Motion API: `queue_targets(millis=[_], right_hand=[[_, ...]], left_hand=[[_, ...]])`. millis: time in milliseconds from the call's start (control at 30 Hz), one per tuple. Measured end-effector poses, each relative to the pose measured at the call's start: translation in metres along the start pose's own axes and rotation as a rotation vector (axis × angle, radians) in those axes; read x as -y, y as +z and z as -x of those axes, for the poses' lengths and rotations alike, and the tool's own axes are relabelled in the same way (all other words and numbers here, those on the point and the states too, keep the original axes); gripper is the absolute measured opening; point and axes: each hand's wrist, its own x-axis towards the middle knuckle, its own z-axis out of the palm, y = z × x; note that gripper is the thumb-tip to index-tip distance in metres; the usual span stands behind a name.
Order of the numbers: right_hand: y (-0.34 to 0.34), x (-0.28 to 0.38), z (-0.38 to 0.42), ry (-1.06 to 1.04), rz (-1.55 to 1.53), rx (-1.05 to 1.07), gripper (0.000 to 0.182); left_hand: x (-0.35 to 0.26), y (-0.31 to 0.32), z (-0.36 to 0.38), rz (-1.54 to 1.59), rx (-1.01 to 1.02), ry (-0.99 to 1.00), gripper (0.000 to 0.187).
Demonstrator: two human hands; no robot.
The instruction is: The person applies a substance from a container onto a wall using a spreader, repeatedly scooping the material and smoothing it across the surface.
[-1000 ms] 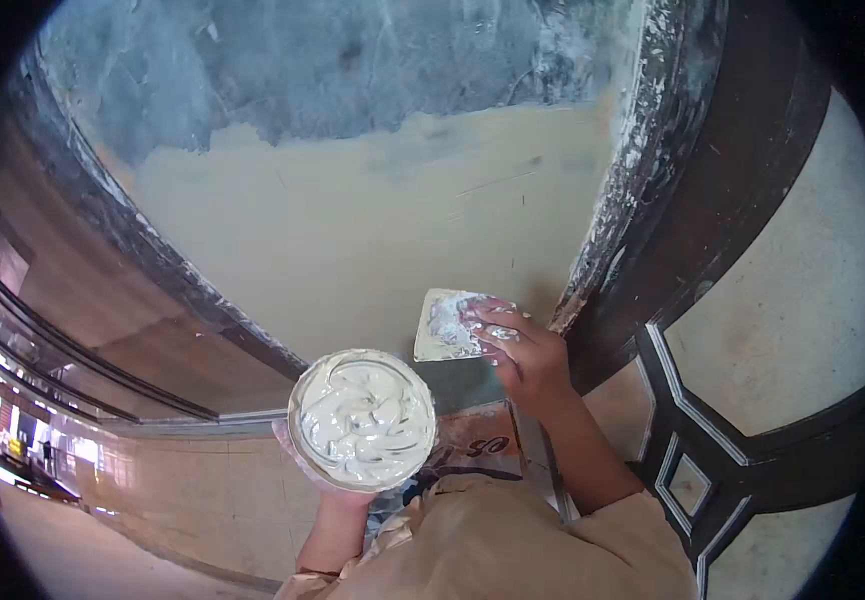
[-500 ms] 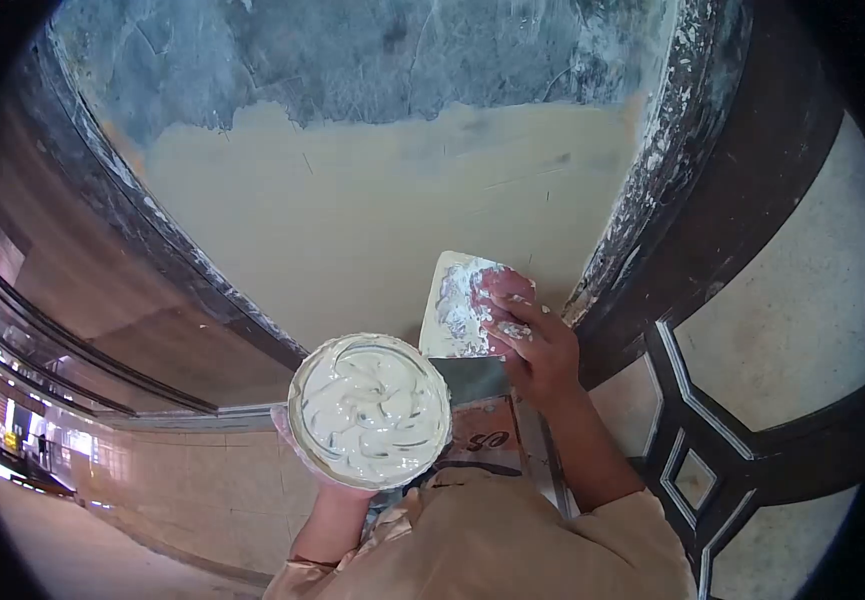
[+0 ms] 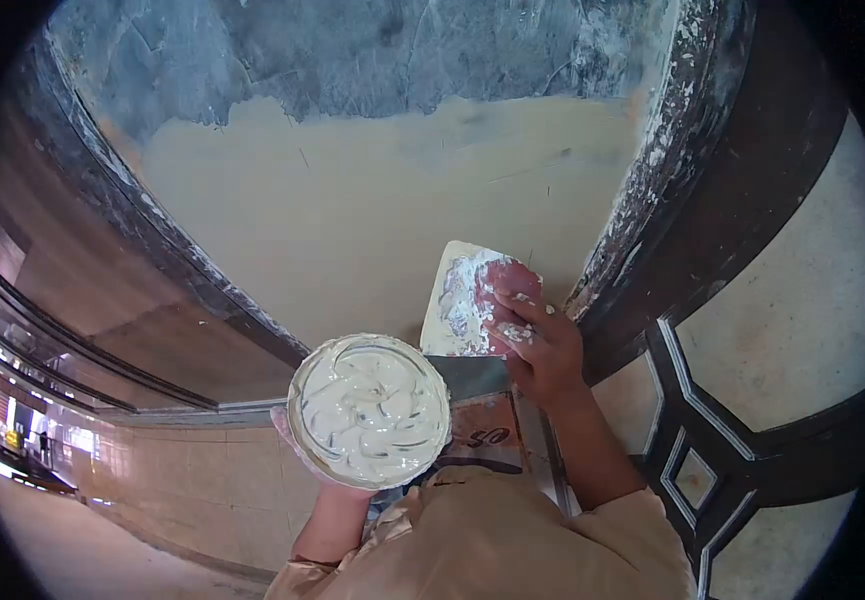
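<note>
My left hand holds a round tub of creamy white filler from below. The paste is swirled in ridges and fills the tub to near its rim; most of the hand is hidden beneath. In my right hand is a filling knife with a wide pale blade and a reddish grip, both smeared with white paste. White flecks stick to the right fingers. Just right of the tub, the blade is against or close to the cream-coated lower wall panel; contact cannot be made out.
Above the coat is a bare blue-grey wall. Dark, paint-spattered frame edges border the panel on both sides. A printed box or board lies below. Patterned floor tiles are at right, a tiled surface at left.
The filling knife and my right hand have shifted slightly up and to the right. The tub and my left hand stay nearly in place.
</note>
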Motion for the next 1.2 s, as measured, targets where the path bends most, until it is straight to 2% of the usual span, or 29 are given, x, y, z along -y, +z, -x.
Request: queue_targets(millis=[200, 233, 300, 367, 500, 567, 600, 633, 700, 733, 767, 833, 900, 967, 1100, 1200], right_hand=[[-0.006, -0.001, 0.001, -0.082, 0.023, -0.033, 0.032], [-0.008, -0.001, 0.002, -0.087, 0.018, -0.030, 0.031], [-0.012, -0.002, 0.003, -0.091, 0.013, -0.028, 0.029], [-0.017, -0.004, 0.003, -0.122, 0.086, 0.000, 0.020], [-0.017, -0.017, 0.011, -0.010, 0.023, -0.011, 0.010], [-0.005, -0.028, 0.025, 0.642, -0.153, 0.103, 0.013], [0.015, -0.058, 0.051, 0.734, -0.345, 0.078, 0.022], [0.030, -0.079, 0.074, 0.739, -0.339, 0.075, 0.022], [0.054, -0.105, 0.120, 1.347, -0.916, -0.015, 0.025], [0.065, -0.112, 0.144, 1.455, -0.914, -0.042, 0.029], [0.066, -0.107, 0.153, 1.454, -0.909, -0.049, 0.029], [0.075, -0.097, 0.160, 1.474, -1.113, -0.174, 0.031], [0.070, -0.089, 0.131, 1.532, -1.003, -0.182, 0.030], [0.072, -0.095, 0.109, 1.287, -1.034, -0.176, 0.034], [0.067, -0.094, 0.057, 1.109, -0.968, -0.238, 0.027], [0.085, -0.106, 0.067, 1.171, -0.856, -0.291, 0.024]], left_hand=[[0.005, -0.001, 0.019, -0.047, -0.072, 0.021, 0.088], [0.009, -0.003, -0.002, -0.050, -0.079, 0.026, 0.088], [0.014, -0.005, 0.003, -0.055, -0.093, 0.038, 0.088], [0.014, -0.008, 0.010, -0.060, -0.106, 0.047, 0.088], [0.020, -0.009, 0.006, -0.069, -0.127, 0.058, 0.088], [0.022, -0.011, 0.010, -0.071, -0.139, 0.060, 0.088], [0.025, -0.011, 0.007, -0.073, -0.144, 0.061, 0.088], [0.026, -0.011, 0.006, -0.073, -0.150, 0.060, 0.088], [0.028, -0.014, 0.010, -0.076, -0.160, 0.058, 0.088], [0.029, -0.013, 0.006, -0.077, -0.164, 0.057, 0.088], [0.027, -0.015, 0.010, -0.078, -0.166, 0.059, 0.088], [0.030, -0.016, 0.006, -0.083, -0.177, 0.066, 0.088], [0.032, -0.016, 0.005, -0.094, -0.196, 0.070, 0.088], [0.033, -0.017, 0.005, -0.112, -0.210, 0.075, 0.088], [0.031, -0.022, 0.015, -0.153, -0.235, 0.081, 0.088], [0.026, -0.024, 0.013, -0.180, -0.251, 0.081, 0.088]])
